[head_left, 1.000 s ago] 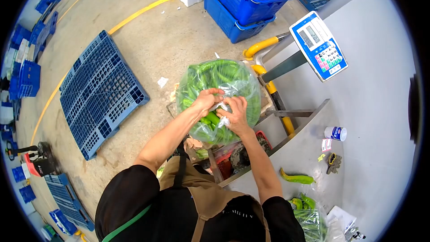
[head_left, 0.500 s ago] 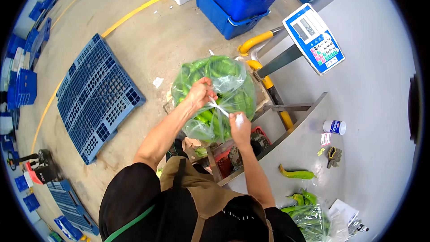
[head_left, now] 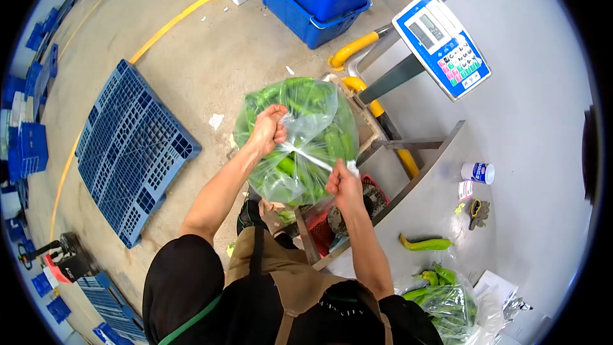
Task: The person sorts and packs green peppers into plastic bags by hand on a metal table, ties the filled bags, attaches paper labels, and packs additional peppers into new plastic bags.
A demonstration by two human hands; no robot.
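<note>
A large clear plastic bag (head_left: 262,182), packed with long green peppers (head_left: 306,97), stands in front of me. My left hand (head_left: 269,129) is closed on the gathered film near the top of the bag. Closed too, my right hand (head_left: 345,184) pinches a bunched white end. Between both hands a white twisted strand (head_left: 303,153) is stretched tight across the bag's top. Whether it is the bag's own neck or a separate tie, I cannot tell.
To the right, a weighing scale display (head_left: 442,43) rises above a metal table (head_left: 408,217) holding a glove (head_left: 479,214), a tub (head_left: 477,172), one loose pepper (head_left: 426,243) and another pepper bag (head_left: 447,310). A blue pallet (head_left: 134,153) lies left; stacked blue crates (head_left: 313,19) stand behind.
My hands have drawn slightly apart, the left moving up and left over the bag and the right a little lower. The white strand looks longer. The whole view has shifted slightly.
</note>
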